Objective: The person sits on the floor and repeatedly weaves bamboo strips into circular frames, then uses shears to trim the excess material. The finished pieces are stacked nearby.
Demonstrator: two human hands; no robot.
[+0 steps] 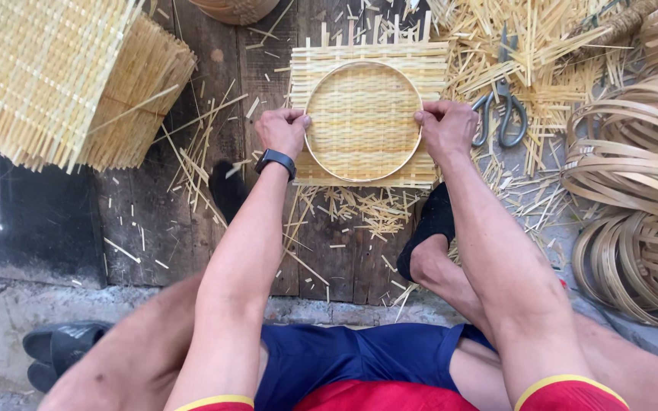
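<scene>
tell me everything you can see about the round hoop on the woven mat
The round hoop is a thin pale ring, bamboo by its look, lying flat on a square woven mat on dark wooden boards. It frames a circle of the weave, and the mat's corners stick out past it. The left hand pinches its left edge, the right hand its right edge.

Tight room around the mat, open boards only near the knees

The mat is hemmed in: scissors and loose strips just right of the right hand, hoops stacked farther right, a mat pile well to the left. The left hand has bare plank beside it. Scraps litter the boards below the mat, between what seem to be two dark-socked feet.
</scene>
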